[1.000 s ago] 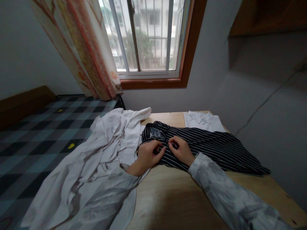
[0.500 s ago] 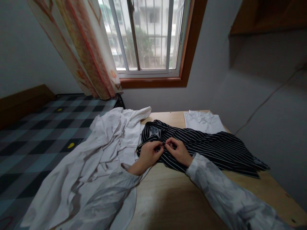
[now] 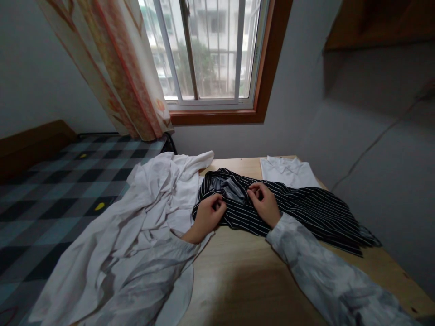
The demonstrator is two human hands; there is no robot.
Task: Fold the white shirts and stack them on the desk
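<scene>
A black shirt with thin white stripes (image 3: pixel 306 210) lies spread across the wooden table (image 3: pixel 244 276), its collar end toward the window. My left hand (image 3: pixel 208 216) pinches the fabric at the shirt's near-left edge. My right hand (image 3: pixel 264 203) grips the fabric just right of the collar. The two hands are apart, and the grey inner lining (image 3: pixel 227 188) of the collar shows between them.
A crumpled white garment (image 3: pixel 142 217) hangs over the table's left edge toward a bed with a checked cover (image 3: pixel 50 190). A folded white shirt (image 3: pixel 287 172) lies at the table's far end. A window (image 3: pixel 207 50), a patterned curtain (image 3: pixel 118 68) and grey walls stand behind.
My hands were close together at the shirt's front opening; now they have moved apart and slightly toward the window, spreading the collar area open. The shirt has shifted a little.
</scene>
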